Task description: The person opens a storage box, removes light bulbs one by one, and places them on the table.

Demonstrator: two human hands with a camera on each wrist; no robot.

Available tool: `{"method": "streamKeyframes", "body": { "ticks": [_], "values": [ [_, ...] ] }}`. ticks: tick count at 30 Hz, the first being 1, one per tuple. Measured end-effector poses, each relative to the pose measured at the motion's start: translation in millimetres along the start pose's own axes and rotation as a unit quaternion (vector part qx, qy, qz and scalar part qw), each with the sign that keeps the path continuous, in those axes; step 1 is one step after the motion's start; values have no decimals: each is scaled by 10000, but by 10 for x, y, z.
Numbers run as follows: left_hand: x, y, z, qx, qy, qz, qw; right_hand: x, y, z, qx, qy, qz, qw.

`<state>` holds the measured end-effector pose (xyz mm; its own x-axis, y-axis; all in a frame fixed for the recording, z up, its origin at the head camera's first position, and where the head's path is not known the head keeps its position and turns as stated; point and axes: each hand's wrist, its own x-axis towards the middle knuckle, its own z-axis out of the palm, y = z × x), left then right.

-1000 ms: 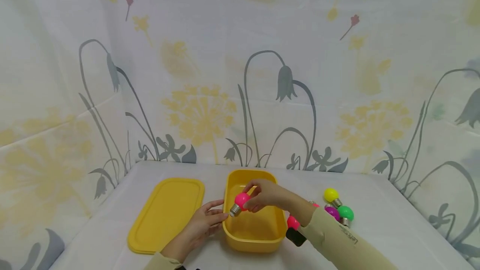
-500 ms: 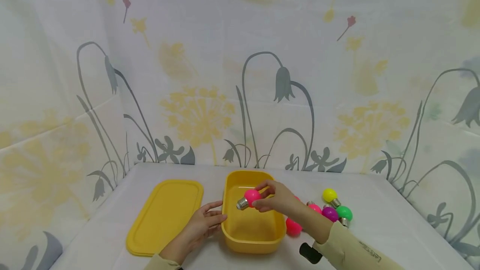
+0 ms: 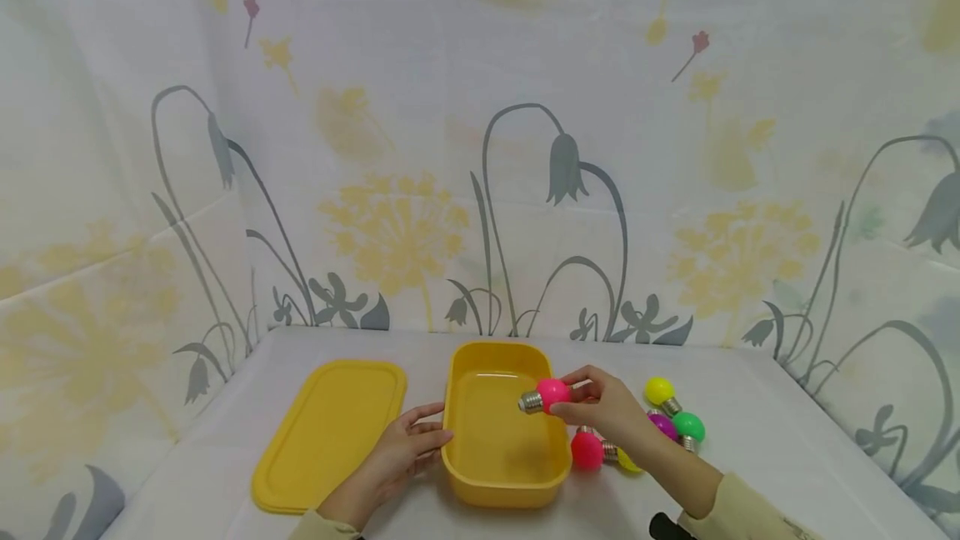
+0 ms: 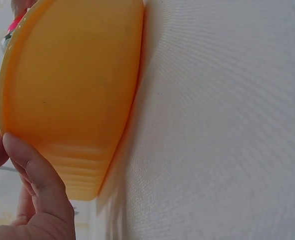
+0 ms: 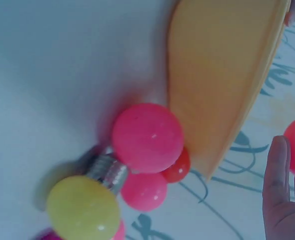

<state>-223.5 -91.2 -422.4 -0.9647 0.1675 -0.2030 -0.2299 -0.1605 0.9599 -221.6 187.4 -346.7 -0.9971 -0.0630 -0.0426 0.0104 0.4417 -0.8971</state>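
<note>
Between the fingertips and thumb of my right hand [image 3: 606, 407] is a pink light bulb [image 3: 553, 395], pinched by its round end. Its silver screw base points left, above the right rim of a yellow plastic box [image 3: 491, 496]. My left hand [image 3: 408, 444] rests its fingertips against the box's left side near the rim, fingers fairly straight. In the left wrist view, the left fingers [image 4: 37, 170] touch the box's rim. The right wrist view shows the held bulb only partly, at its right edge, beside the right fingers [image 5: 276, 172].
Right of the box lie several bulbs: a pink bulb [image 3: 587, 451], a yellow bulb [image 3: 628, 461] partly behind the right hand, a purple bulb [image 3: 663, 423], a green bulb [image 3: 688, 425] and another yellow bulb [image 3: 660, 390]. A yellow lid [image 3: 330, 432] lies flat on the left.
My right hand has carried the pink bulb rightward, from over the box's left side to its right rim. The bulb's base has swung from pointing down-left to pointing left. My left hand stays put.
</note>
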Motion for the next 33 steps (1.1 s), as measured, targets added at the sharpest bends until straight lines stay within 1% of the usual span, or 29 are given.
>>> {"method": "streamKeyframes", "body": {
  "ticks": [7,13,21,25,31,33],
  "values": [
    [-13,0,-11,-43,-41,50,10000,-71,145,-187,-166,252,250,9992],
    [-16,1,-16,-20,-83,97,9999,-125,231,-312,-330,377,123,9987],
    [-9,1,-31,-34,-134,138,9998,-191,319,-440,-491,490,291,9972],
    [-18,-4,-17,2,-93,128,9999,-223,388,-513,-447,583,402,9965],
    [-25,14,-2,19,-73,38,10000,-266,519,-637,-341,652,302,9968],
    [-20,14,-5,25,-63,18,10000,-276,564,-669,-322,686,331,9966]
  ]
}}
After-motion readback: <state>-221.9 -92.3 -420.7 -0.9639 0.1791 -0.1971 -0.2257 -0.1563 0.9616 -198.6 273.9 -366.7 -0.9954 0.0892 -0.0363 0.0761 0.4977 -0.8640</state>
